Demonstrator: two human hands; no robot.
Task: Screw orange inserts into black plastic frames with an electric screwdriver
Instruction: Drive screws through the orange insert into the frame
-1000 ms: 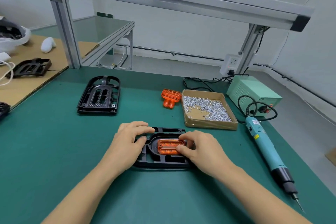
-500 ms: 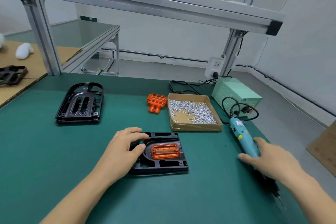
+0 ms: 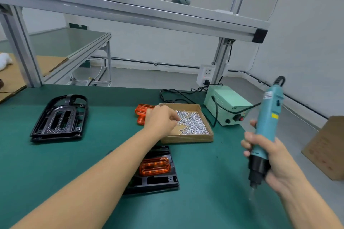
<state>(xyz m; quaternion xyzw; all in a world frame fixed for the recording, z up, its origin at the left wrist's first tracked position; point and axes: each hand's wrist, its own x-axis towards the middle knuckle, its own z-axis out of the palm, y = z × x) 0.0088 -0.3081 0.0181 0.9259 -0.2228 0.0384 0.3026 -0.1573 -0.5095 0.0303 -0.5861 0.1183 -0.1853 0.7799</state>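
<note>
Now, screws and driver in hand over the green bench mat (image 3: 55, 169).
Right hand (image 3: 270, 156), at 4 o'clock, grips the teal electric screwdriver (image 3: 268, 128), bit down; its label is unreadable. Left hand (image 3: 162, 119), fingers curled, reaches into the cardboard tray of silver screws (image 3: 193, 122) at 1 o'clock; whether it holds any I cannot tell. Translucent orange insert (image 3: 154, 166) sits in the black plastic frame (image 3: 160, 182) at centre.

A small assembly workshop: a green-matted counter (image 3: 55, 163) under an aluminium frame (image 3: 130, 11), a box of screws (image 3: 191, 126), a corded screwdriver (image 3: 268, 122) wired to a power unit (image 3: 225, 104), stacked black frames (image 3: 59, 117), spare orange inserts (image 3: 141, 113), and bare white walls.
</note>
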